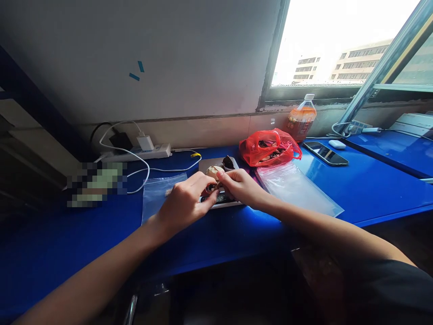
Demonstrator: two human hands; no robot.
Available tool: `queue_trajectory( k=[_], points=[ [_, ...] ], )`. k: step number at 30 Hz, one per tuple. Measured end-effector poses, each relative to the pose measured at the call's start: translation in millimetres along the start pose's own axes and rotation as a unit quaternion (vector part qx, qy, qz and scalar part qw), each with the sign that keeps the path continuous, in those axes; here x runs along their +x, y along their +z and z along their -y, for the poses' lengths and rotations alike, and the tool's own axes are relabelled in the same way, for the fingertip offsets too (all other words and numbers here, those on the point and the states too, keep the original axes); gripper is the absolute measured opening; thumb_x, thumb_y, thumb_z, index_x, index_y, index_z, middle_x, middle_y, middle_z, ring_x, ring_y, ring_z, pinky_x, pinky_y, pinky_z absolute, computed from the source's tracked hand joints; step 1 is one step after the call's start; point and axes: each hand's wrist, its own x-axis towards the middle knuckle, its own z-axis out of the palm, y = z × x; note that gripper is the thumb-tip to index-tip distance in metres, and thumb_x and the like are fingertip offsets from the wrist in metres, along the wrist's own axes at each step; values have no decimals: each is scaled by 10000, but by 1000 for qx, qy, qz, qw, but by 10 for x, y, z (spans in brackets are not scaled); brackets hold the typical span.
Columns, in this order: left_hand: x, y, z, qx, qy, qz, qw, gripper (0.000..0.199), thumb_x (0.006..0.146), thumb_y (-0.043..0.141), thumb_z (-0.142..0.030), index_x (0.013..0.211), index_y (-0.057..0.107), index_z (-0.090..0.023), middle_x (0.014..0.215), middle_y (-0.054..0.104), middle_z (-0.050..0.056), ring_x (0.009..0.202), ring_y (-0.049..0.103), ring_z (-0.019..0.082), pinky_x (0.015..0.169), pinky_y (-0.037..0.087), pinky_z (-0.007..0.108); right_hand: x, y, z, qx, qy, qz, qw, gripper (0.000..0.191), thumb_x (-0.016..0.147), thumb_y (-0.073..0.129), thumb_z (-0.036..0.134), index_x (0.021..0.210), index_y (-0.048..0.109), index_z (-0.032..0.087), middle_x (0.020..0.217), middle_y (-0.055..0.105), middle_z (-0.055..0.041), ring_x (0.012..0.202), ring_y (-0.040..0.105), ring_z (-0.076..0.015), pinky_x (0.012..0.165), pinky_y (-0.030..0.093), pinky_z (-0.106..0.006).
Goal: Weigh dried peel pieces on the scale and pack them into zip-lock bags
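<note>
My left hand [186,194] and my right hand [241,186] meet over a small digital kitchen scale [205,163]. Its lit display shows below my fingers, partly covered. Both hands are closed in a pinch on a dried, brown, curled piece that looks like dried peel [211,187]. Just behind the fingertips, a pale cream piece [214,171] and a dark curled piece [228,162] are over the scale's plate. Whether the pale piece touches my right thumb, I cannot tell.
A red plastic bag [259,146] with dark dried pieces lies behind right, beside clear zip bags [304,187]. Another clear bag [154,192] is left. Farther out are a drink bottle [302,119], a phone [325,153], an earbud case [337,144] and a power strip [158,150] with cables.
</note>
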Motion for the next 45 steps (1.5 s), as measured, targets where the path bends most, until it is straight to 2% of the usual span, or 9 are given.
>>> queue_trajectory(
  k=[7, 14, 20, 27, 45],
  points=[
    [34, -12, 18, -35, 9, -5, 999, 51, 895, 563, -179, 906, 612, -166, 815, 630, 18, 692, 611, 134, 672, 492, 249, 13, -48, 6, 116, 61, 61, 990, 607, 878, 472, 653, 502, 442, 177, 418, 414, 29, 386, 337, -61, 396, 235, -212],
    [36, -6, 28, -45, 16, -18, 999, 39, 890, 573, -167, 908, 607, -166, 821, 635, 11, 688, 603, 122, 675, 495, 236, 37, -44, -40, 249, 125, 85, 957, 563, 766, 624, 681, 577, 433, 186, 424, 393, 63, 378, 307, -49, 367, 204, -190],
    [28, -2, 40, -42, 10, -8, 999, 55, 899, 558, -188, 910, 611, -177, 796, 621, 5, 701, 604, 137, 683, 489, 252, 46, -22, -88, 223, 117, 72, 965, 610, 709, 623, 744, 555, 444, 181, 420, 401, 54, 384, 310, -49, 363, 189, -191],
    [21, -11, 33, -35, 0, 7, 999, 101, 918, 528, -232, 893, 615, -187, 766, 613, 1, 685, 591, 137, 673, 475, 260, 33, -17, -135, 186, 89, 67, 976, 609, 766, 571, 739, 575, 490, 167, 429, 414, 50, 388, 305, -48, 373, 196, -195],
    [1, 9, 50, -30, -21, 24, 999, 149, 934, 504, -255, 913, 627, -173, 814, 635, 23, 697, 604, 145, 669, 475, 271, 42, -15, -162, 221, 119, 75, 965, 584, 741, 640, 709, 608, 539, 150, 464, 462, 38, 402, 360, -50, 371, 236, -185]
  ],
)
